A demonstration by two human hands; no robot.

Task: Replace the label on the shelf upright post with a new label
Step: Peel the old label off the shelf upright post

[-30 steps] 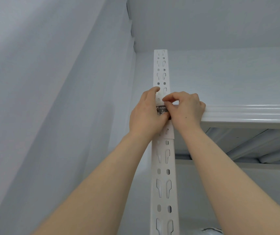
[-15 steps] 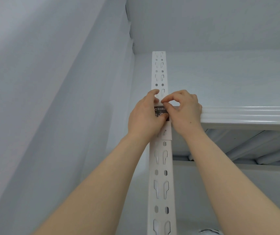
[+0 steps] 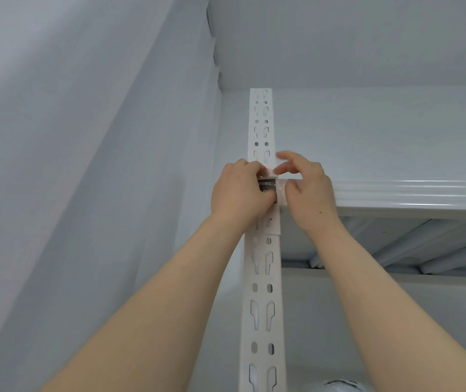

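In the head view, at the centre of the frame, the dark label (image 3: 267, 185) is seen on the upright post (image 3: 262, 278), level with the shelf beam (image 3: 395, 193). The left hand (image 3: 240, 190) is curled round the post, its grip closed and the thumb laid along the label's lower edge. The right hand (image 3: 308, 188) is blurred, its grip loosened and apparently empty, just beside the label's upper right corner. That corner is probably best lifted with a nail and peeled slowly while the post is steadied.

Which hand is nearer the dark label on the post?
Left. The left hand is on the label, pinching it against the post. The right hand sits just right of it, spread open and blurred; contact unclear.
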